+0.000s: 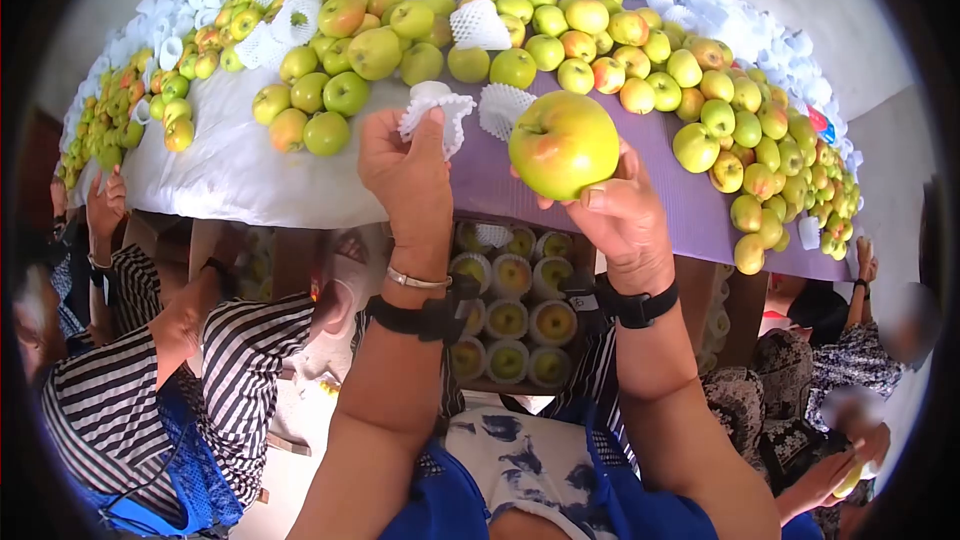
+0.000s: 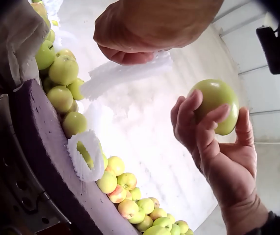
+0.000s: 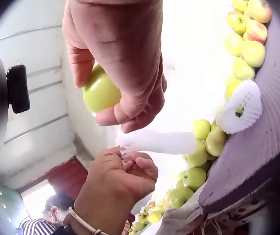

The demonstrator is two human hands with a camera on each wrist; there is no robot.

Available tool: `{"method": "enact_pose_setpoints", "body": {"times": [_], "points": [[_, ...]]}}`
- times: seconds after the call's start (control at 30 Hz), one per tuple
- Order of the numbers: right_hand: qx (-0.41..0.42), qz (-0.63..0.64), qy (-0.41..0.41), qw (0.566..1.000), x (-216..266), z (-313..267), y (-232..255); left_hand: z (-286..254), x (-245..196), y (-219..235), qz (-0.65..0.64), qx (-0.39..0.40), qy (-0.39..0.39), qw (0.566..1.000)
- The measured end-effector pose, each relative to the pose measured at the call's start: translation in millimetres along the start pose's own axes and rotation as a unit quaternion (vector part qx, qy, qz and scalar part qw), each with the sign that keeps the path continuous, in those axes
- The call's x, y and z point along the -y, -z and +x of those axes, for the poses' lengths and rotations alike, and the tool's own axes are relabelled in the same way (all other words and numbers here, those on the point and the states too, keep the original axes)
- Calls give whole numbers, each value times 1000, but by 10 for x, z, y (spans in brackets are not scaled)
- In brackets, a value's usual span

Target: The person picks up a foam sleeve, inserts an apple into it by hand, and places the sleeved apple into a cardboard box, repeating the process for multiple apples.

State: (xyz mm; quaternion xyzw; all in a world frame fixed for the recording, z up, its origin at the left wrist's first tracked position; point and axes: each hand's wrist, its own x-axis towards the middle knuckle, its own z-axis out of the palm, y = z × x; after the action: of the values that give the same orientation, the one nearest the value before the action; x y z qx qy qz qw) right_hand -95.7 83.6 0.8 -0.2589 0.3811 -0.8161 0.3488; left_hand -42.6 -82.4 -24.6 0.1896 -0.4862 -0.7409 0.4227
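Observation:
My right hand (image 1: 622, 208) grips a yellow-green apple (image 1: 565, 145) with a faint orange blush, fingers and thumb around its underside. Beside it, my left hand (image 1: 408, 172) pinches a white foam net sleeve (image 1: 440, 118) between thumb and fingers. In the left wrist view the foam sleeve (image 2: 125, 76) hangs stretched out from the left hand, apart from the apple (image 2: 217, 105). The right wrist view shows the apple (image 3: 101, 90) held above the left hand (image 3: 118, 178). Another foam sleeve (image 1: 503, 110) lies on the purple table cover just behind the held apple.
Heaps of apples (image 1: 375, 52) cover the back and sides of the table (image 1: 680, 205), with piled foam sleeves (image 1: 720, 10) beyond. Below the front edge stands a box of sleeved apples (image 1: 510, 320). People sit close by, one in striped clothes (image 1: 250, 340) at left.

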Motion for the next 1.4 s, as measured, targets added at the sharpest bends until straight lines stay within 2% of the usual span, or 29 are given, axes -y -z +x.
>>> {"method": "enact_pose_setpoints", "body": {"times": [0.07,0.17,0.27,0.3,0.4,0.5,0.6,0.7,0.8,0.9,1.0,1.1,1.2,1.3,1.4], "points": [[-50,-35,17,998,61,-38,-120,7,97,-12,35,4,-27,999],[-47,-117,22,992,101,-52,-241,-59,97,-86,96,19,-63,993],[-13,-42,-38,998,27,-52,-149,-117,131,-125,131,50,-110,984],[2,-83,-36,996,-26,-11,-77,-125,144,-133,138,63,-129,980],[-20,11,-51,998,-79,-54,-41,-156,158,-148,162,84,-136,974],[5,75,-43,996,-119,-34,130,-206,105,-191,146,138,-140,970],[-12,140,11,990,-175,14,184,-226,142,-162,137,188,-150,961],[-37,191,46,980,-181,36,162,-236,174,-141,96,204,-97,969],[-77,112,64,989,-166,46,185,-252,165,-146,44,208,-42,976],[-107,-77,51,990,-105,22,126,-275,80,-165,-17,181,31,983],[-119,-205,59,970,-115,39,83,-229,102,-134,-61,181,7,981],[-117,-213,38,969,-105,41,76,-217,134,-105,37,188,-65,979],[-120,-209,21,970,-82,44,100,-250,120,-118,144,206,-195,948],[-178,-222,34,958,-86,57,124,-314,35,-139,196,236,-233,923],[-230,-291,102,923,-127,84,118,-381,37,-166,190,249,-190,930]]}}
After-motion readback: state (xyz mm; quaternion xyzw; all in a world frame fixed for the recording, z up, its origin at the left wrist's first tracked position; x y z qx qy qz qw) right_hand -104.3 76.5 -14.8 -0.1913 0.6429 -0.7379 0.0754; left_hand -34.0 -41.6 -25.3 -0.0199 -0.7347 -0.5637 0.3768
